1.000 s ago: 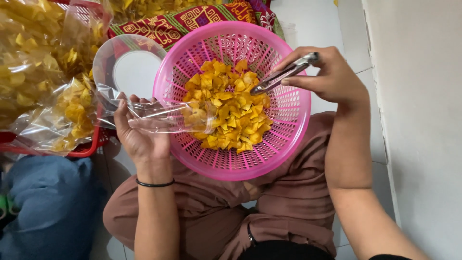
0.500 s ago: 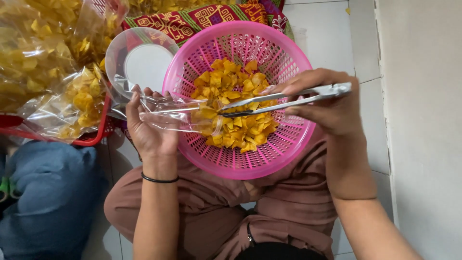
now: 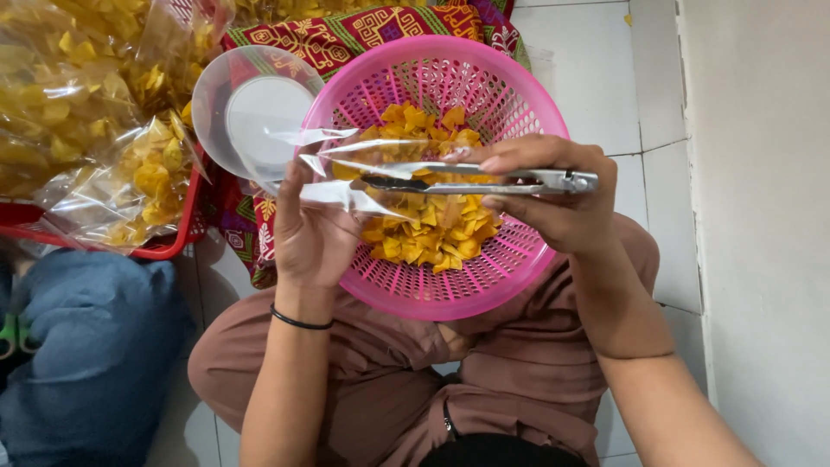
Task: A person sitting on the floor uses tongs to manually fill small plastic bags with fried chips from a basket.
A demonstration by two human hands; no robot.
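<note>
Here, in the head view, the person sits cross-legged on a tiled floor with a pink perforated basket (image 3: 510, 259) resting on the lap, where both hands can reach it. A heap of yellow chips (image 3: 437, 229) fills its middle. The left hand (image 3: 313, 233) is raised over the basket's left rim, fingers curled around the lower part of a small clear plastic bag (image 3: 341, 164), so that the bag's mouth points toward the other hand and stays open for filling. The right hand (image 3: 553, 195) is closed around metal tongs (image 3: 471, 180), held level across the basket with their tips inside the bag's opening; the arms of the tongs lie nearly together, and whether a chip sits between the tips I cannot tell through the plastic. Just left of the basket a round clear plastic lid (image 3: 251, 112) lies on a patterned red cloth (image 3: 337, 35). Further left, filled bags of chips (image 3: 78, 104) pile in a red tray (image 3: 164, 246), within arm's reach. A blue cloth bundle (image 3: 86, 355) lies at lower left.
</note>
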